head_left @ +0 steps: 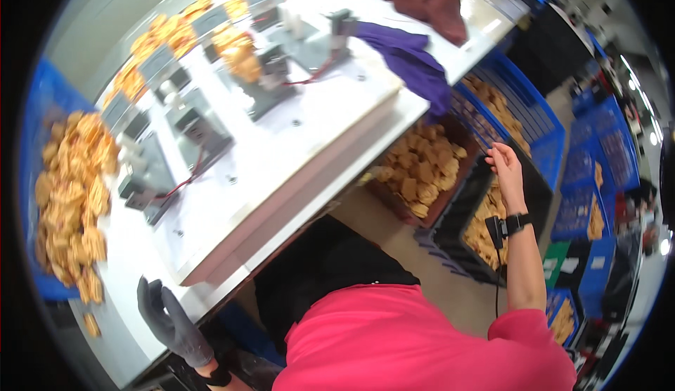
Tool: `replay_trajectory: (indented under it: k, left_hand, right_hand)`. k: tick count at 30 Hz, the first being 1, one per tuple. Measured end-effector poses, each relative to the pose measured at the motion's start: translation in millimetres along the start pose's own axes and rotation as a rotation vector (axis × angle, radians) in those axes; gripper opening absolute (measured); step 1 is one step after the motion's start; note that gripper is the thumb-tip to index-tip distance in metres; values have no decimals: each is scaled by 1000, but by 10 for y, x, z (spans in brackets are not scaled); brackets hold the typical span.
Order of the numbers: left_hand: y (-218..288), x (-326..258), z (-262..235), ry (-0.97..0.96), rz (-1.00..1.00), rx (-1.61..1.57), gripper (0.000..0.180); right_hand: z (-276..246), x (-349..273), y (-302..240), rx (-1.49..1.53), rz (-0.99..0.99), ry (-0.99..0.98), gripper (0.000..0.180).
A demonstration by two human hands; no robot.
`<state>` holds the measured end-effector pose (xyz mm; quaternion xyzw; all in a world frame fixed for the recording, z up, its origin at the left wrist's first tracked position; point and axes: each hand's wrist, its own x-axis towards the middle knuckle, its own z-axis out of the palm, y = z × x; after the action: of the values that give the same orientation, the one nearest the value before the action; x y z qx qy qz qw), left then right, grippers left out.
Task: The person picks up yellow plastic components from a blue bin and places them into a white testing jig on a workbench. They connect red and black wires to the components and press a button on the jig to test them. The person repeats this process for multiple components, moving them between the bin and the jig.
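My left hand (171, 324), in a dark grey glove, hovers at the near left edge of the white table (232, 240). Its fingers bend with a gap to the thumb, and nothing shows between them. My right hand (505, 164) is bare and held out to the right, above a black crate (450, 257) of flat tan pieces (485, 226). Its fingers are loosely curled and slightly apart, with nothing visible in them. On the table stand several grey fixtures (200, 134) with red wires. A yellow-orange piece (237, 52) sits upright at one of them.
Yellow-orange pieces (74, 194) fill a blue bin (43, 103) at the left; more line the table's far side. Purple cloth (408, 57) and brown cloth (422, 1) lie at the right end. A brown bin (457, 134) and blue crates (534, 120) stand on the right.
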<state>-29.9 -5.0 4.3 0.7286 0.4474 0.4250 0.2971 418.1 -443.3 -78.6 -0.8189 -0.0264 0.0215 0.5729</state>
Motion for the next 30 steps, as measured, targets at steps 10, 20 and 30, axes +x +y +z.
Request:
replay_trajectory:
  k: [10,20,30]
  left_hand:
    - [-381,-72,163,13,-114,-10,38]
    - [-554,-2,92,-83,23,239,47]
    - [-434,-63,103,-48,116,364,62]
  right_hand:
    - [2231,-558,-2238,-220,-1198,-567,15]
    - [2489,-315,-2234,-121,-1125,-745,8]
    - [2538,-317,-2201,-94,-1092,-732,8]
